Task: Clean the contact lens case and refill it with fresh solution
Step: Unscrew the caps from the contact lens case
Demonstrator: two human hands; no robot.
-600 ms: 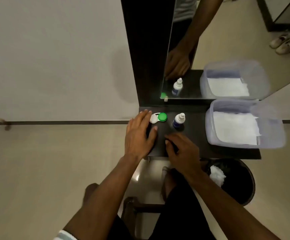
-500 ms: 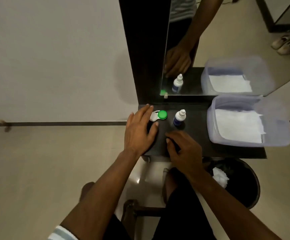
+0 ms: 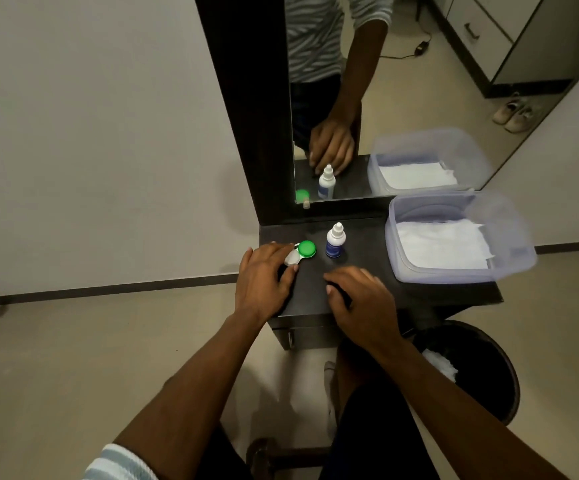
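contact lens case [image 3: 301, 252], green cap and white cap, lies on the dark shelf [image 3: 367, 271] beside the solution bottle [image 3: 335, 241]. left hand [image 3: 263, 280] touches its white end, fingers relaxed. right hand [image 3: 364, 303] rests nearby, loosely curled, holding nothing

Single head view, steeply downward over dark shelf [image 3: 367, 282].

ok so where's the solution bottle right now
In the head view the solution bottle stands upright on the dark shelf, just right of the lens case's green cap and left of the plastic tub.
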